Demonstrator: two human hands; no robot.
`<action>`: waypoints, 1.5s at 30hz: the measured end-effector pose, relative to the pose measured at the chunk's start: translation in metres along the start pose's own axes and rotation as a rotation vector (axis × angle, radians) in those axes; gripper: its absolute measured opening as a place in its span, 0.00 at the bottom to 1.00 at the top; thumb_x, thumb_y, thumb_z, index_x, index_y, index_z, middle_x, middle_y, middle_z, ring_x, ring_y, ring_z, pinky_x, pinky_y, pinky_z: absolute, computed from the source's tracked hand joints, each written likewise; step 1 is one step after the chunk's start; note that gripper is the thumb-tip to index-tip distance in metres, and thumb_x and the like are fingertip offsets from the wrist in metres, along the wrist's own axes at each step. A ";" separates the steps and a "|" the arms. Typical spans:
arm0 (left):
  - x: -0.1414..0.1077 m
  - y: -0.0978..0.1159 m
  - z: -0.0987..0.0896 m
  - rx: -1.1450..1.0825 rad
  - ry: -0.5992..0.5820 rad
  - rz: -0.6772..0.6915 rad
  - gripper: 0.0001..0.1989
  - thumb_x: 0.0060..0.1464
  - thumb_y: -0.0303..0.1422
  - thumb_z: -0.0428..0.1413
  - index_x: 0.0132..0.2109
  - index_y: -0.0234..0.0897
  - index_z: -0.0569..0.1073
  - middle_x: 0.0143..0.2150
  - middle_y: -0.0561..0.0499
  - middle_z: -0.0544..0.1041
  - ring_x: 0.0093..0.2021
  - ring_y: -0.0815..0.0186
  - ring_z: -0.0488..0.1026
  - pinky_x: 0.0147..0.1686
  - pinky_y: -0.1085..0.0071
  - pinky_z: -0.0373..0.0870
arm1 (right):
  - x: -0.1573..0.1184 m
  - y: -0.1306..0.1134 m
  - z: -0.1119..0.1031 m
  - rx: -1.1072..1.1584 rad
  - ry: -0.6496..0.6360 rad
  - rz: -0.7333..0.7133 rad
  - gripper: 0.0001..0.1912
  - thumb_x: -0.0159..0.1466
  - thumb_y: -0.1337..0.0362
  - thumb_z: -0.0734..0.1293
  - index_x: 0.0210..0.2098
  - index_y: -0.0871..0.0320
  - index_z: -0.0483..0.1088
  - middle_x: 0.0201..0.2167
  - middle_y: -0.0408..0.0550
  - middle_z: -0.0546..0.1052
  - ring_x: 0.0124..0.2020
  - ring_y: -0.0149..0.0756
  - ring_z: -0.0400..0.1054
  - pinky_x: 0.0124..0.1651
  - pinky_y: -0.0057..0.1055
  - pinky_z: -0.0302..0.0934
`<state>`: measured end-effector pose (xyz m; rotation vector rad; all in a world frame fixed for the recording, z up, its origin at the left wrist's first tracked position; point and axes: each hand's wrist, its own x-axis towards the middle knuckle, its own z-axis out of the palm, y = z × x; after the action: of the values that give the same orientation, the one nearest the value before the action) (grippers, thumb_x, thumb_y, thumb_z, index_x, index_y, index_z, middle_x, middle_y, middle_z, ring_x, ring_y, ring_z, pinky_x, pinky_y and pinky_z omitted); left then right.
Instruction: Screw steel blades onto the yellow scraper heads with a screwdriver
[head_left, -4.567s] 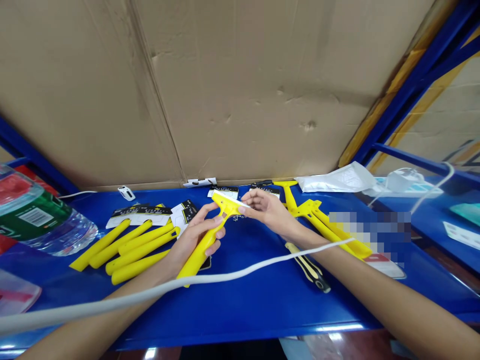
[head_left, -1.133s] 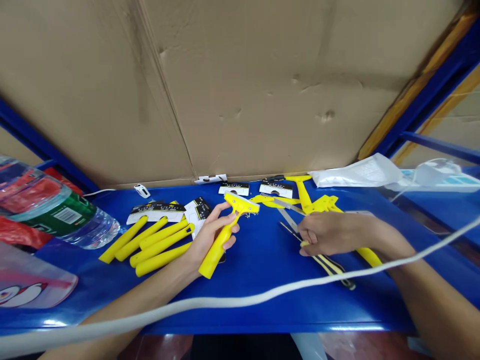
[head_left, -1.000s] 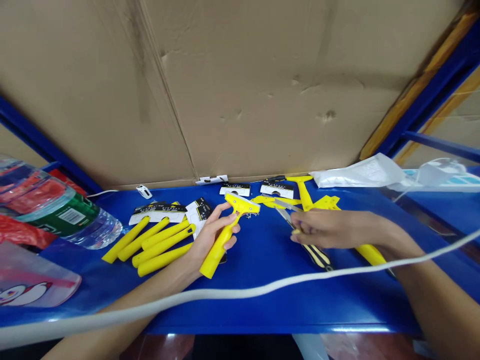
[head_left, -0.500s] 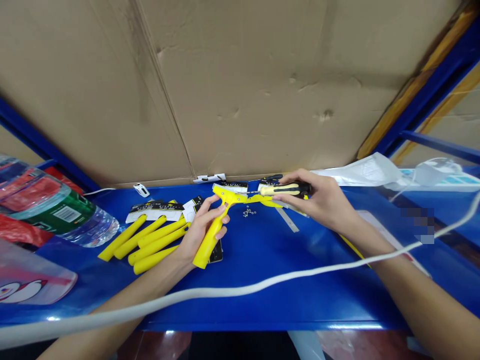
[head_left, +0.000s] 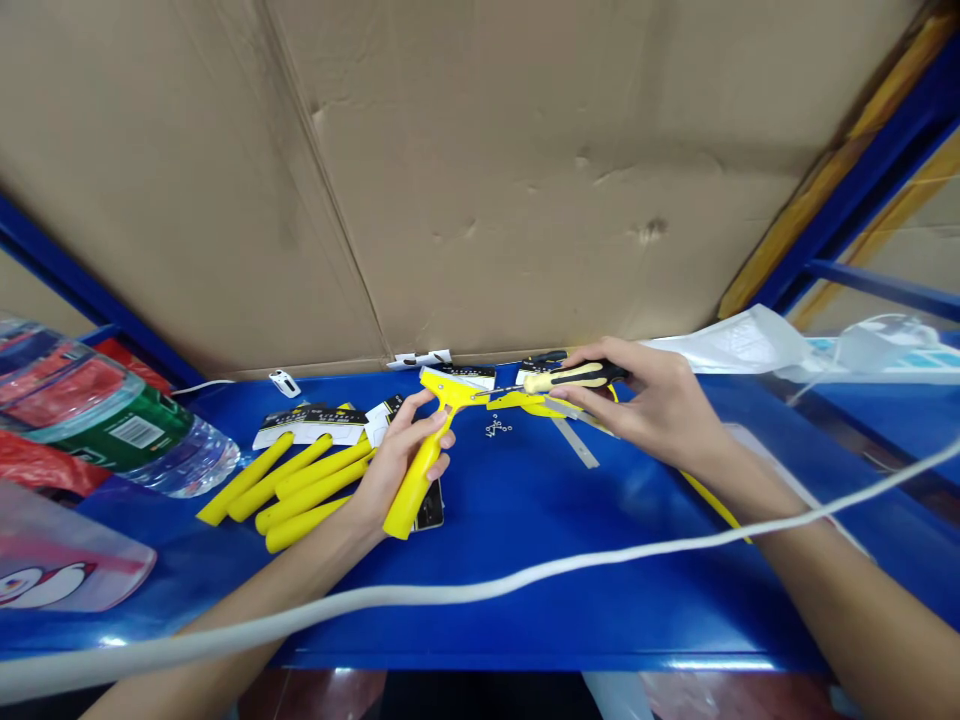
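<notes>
My left hand (head_left: 401,455) is closed round a yellow scraper (head_left: 417,480), its head up and its handle slanting down. My right hand (head_left: 645,395) grips a screwdriver (head_left: 566,379) with a cream and black handle. The screwdriver's tip meets the right end of the scraper's head, at a small screw. Just below the shaft, small screws and nuts (head_left: 498,428) lie on the blue surface. A metal blade (head_left: 576,443) lies to their right. Near my left wrist are several yellow handles (head_left: 315,485) in a row.
A water bottle (head_left: 135,430) and a clear cup (head_left: 67,560) stand at the left. A white cable (head_left: 480,592) crosses the foreground. Printed cards (head_left: 311,427) lie behind the yellow handles. White plastic wrap (head_left: 739,342) is at the back right, before a cardboard wall (head_left: 487,180).
The scraper's head has shifted slightly left. My right hand has moved a little to the right and the screwdriver is tilted more, its tip now lower against the scraper's head.
</notes>
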<state>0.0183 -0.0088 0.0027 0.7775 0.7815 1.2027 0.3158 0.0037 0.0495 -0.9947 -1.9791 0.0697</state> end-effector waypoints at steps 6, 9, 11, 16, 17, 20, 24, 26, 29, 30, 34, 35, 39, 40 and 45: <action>-0.002 0.000 0.003 0.005 0.021 0.014 0.26 0.55 0.29 0.71 0.57 0.42 0.70 0.48 0.48 0.75 0.31 0.73 0.73 0.15 0.83 0.62 | -0.002 0.001 0.001 0.012 -0.014 0.000 0.11 0.69 0.54 0.76 0.46 0.52 0.80 0.40 0.47 0.86 0.33 0.41 0.78 0.34 0.37 0.69; -0.003 0.000 0.003 0.013 0.025 0.011 0.27 0.54 0.29 0.72 0.57 0.42 0.70 0.48 0.49 0.75 0.30 0.73 0.73 0.16 0.83 0.62 | -0.002 -0.002 0.001 0.012 -0.033 0.015 0.11 0.69 0.52 0.75 0.46 0.51 0.79 0.42 0.48 0.86 0.36 0.43 0.79 0.38 0.40 0.70; -0.003 -0.001 0.003 0.029 0.032 0.008 0.27 0.54 0.30 0.72 0.57 0.42 0.70 0.46 0.49 0.75 0.30 0.73 0.73 0.16 0.83 0.62 | -0.001 -0.006 0.001 0.019 -0.044 0.021 0.12 0.69 0.51 0.75 0.46 0.50 0.80 0.42 0.49 0.86 0.37 0.45 0.80 0.40 0.42 0.72; -0.004 -0.002 0.002 0.067 0.043 -0.016 0.29 0.53 0.32 0.73 0.57 0.44 0.69 0.41 0.52 0.75 0.27 0.72 0.73 0.16 0.81 0.62 | 0.001 -0.010 0.002 0.032 -0.059 0.000 0.13 0.69 0.48 0.74 0.44 0.49 0.81 0.41 0.50 0.86 0.37 0.47 0.80 0.41 0.44 0.74; -0.004 -0.002 0.002 0.067 0.043 -0.012 0.29 0.53 0.32 0.73 0.57 0.43 0.69 0.41 0.51 0.75 0.27 0.72 0.73 0.16 0.81 0.62 | 0.001 -0.010 0.002 0.029 -0.063 -0.002 0.13 0.69 0.48 0.74 0.44 0.49 0.81 0.41 0.50 0.86 0.37 0.47 0.80 0.40 0.44 0.74; -0.004 -0.001 0.001 0.066 0.026 0.001 0.28 0.54 0.32 0.72 0.57 0.43 0.69 0.43 0.50 0.76 0.30 0.71 0.74 0.17 0.82 0.63 | 0.000 -0.010 0.001 0.022 -0.058 -0.001 0.12 0.70 0.49 0.74 0.44 0.49 0.81 0.41 0.50 0.86 0.36 0.46 0.79 0.38 0.43 0.73; -0.003 -0.002 0.000 0.066 0.032 0.000 0.29 0.55 0.32 0.72 0.60 0.41 0.69 0.41 0.50 0.75 0.29 0.71 0.73 0.16 0.81 0.63 | 0.000 -0.011 0.000 0.026 -0.036 -0.011 0.12 0.69 0.49 0.74 0.44 0.49 0.81 0.40 0.51 0.86 0.36 0.47 0.80 0.39 0.44 0.73; -0.003 -0.002 0.001 0.057 0.039 -0.002 0.30 0.55 0.31 0.71 0.61 0.40 0.69 0.43 0.49 0.75 0.29 0.72 0.73 0.16 0.81 0.63 | 0.000 -0.011 0.000 0.025 -0.034 -0.023 0.12 0.70 0.50 0.74 0.44 0.50 0.80 0.41 0.51 0.86 0.36 0.47 0.80 0.39 0.44 0.73; -0.003 -0.001 0.002 0.026 0.047 -0.013 0.30 0.55 0.29 0.71 0.60 0.40 0.69 0.47 0.47 0.76 0.30 0.72 0.73 0.16 0.82 0.63 | 0.000 -0.010 0.001 0.027 -0.041 -0.038 0.10 0.70 0.52 0.74 0.45 0.50 0.80 0.41 0.50 0.85 0.35 0.46 0.80 0.38 0.43 0.73; -0.003 -0.001 0.002 0.007 0.048 -0.021 0.29 0.55 0.28 0.70 0.60 0.40 0.69 0.48 0.46 0.76 0.30 0.72 0.73 0.15 0.82 0.62 | -0.001 -0.010 0.001 0.029 -0.048 -0.040 0.10 0.70 0.52 0.74 0.45 0.50 0.80 0.41 0.50 0.85 0.35 0.46 0.80 0.38 0.43 0.72; -0.004 0.003 0.004 -0.107 0.055 -0.063 0.29 0.57 0.25 0.68 0.61 0.41 0.67 0.50 0.45 0.76 0.29 0.74 0.73 0.15 0.83 0.62 | -0.001 -0.009 0.003 0.027 -0.053 -0.032 0.10 0.70 0.51 0.74 0.45 0.49 0.79 0.41 0.50 0.85 0.35 0.46 0.80 0.37 0.43 0.72; -0.004 0.003 0.004 -0.139 0.059 -0.073 0.28 0.58 0.24 0.67 0.61 0.41 0.67 0.51 0.44 0.76 0.28 0.74 0.72 0.15 0.83 0.62 | -0.001 -0.009 0.004 0.025 -0.045 -0.032 0.10 0.70 0.51 0.74 0.45 0.49 0.79 0.41 0.50 0.85 0.35 0.47 0.80 0.37 0.44 0.72; -0.004 0.003 0.005 -0.249 0.051 -0.116 0.25 0.61 0.22 0.64 0.61 0.42 0.66 0.57 0.40 0.75 0.29 0.76 0.72 0.16 0.85 0.61 | -0.001 -0.010 0.005 0.027 -0.021 -0.011 0.11 0.70 0.51 0.74 0.45 0.49 0.79 0.41 0.50 0.86 0.36 0.48 0.80 0.38 0.44 0.72; -0.005 0.003 0.005 -0.266 0.042 -0.125 0.25 0.61 0.22 0.63 0.60 0.42 0.66 0.58 0.40 0.75 0.29 0.77 0.72 0.16 0.85 0.61 | -0.002 -0.010 0.006 0.028 -0.020 -0.001 0.11 0.70 0.50 0.74 0.45 0.49 0.79 0.41 0.50 0.86 0.35 0.48 0.80 0.37 0.44 0.72; -0.006 0.005 0.007 -0.290 0.033 -0.149 0.24 0.61 0.21 0.62 0.59 0.42 0.66 0.61 0.38 0.74 0.29 0.77 0.72 0.15 0.85 0.60 | -0.003 -0.006 0.012 0.000 0.027 0.033 0.13 0.68 0.51 0.76 0.45 0.52 0.79 0.41 0.51 0.87 0.35 0.47 0.80 0.36 0.41 0.71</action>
<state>0.0210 -0.0143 0.0108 0.4541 0.6611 1.1646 0.3043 0.0008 0.0429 -1.0233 -1.9385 0.0738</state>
